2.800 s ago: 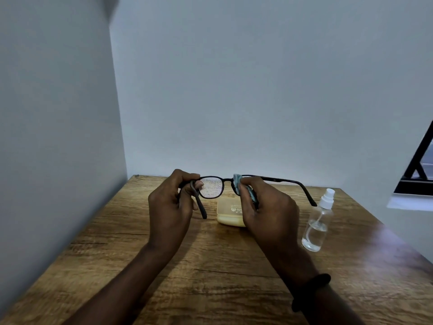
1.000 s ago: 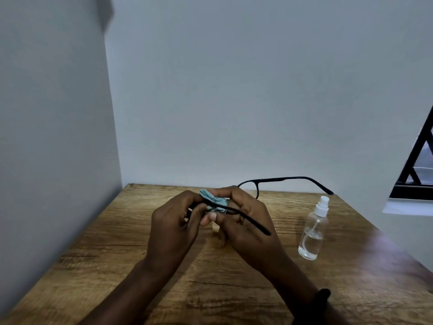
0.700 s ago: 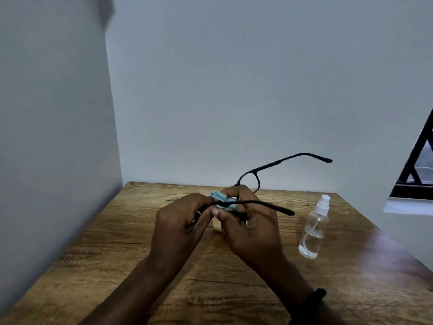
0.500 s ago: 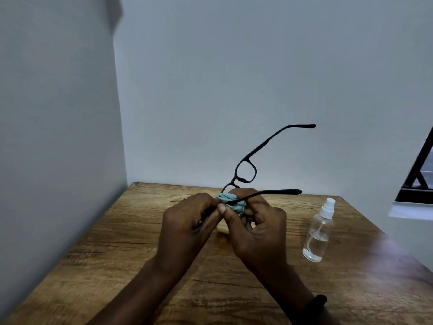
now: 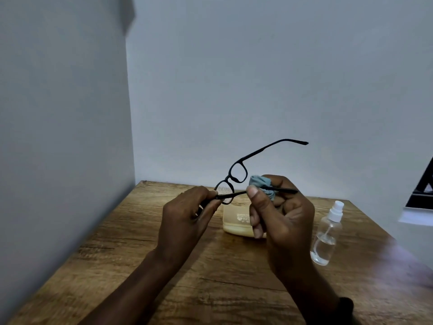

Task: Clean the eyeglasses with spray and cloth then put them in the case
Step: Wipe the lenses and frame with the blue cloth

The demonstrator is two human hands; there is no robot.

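Above the wooden table (image 5: 140,254) we find the eyeglasses (image 5: 230,178) held aloft and tilted, with one temple jutting up toward the wall. The left hand (image 5: 187,214) pinches the frame at the hinge corner beside the lower lens, its fingers curled tight. The right hand (image 5: 281,216) has its fingers closed round a bunched blue cloth (image 5: 259,181), and the thumb presses the near temple against it. The lower lens looks speckled with droplets. The beige case (image 5: 236,221) lies on the table below the hands; we cannot tell whether it is open. The spray bottle (image 5: 326,233) stands upright near the right wrist. We judge the risks to be hinge strain if the cloth is dragged along the temple against that one-corner pinch, streaks if the droplets dry unwiped, and a toppled bottle if the right forearm swings outward.
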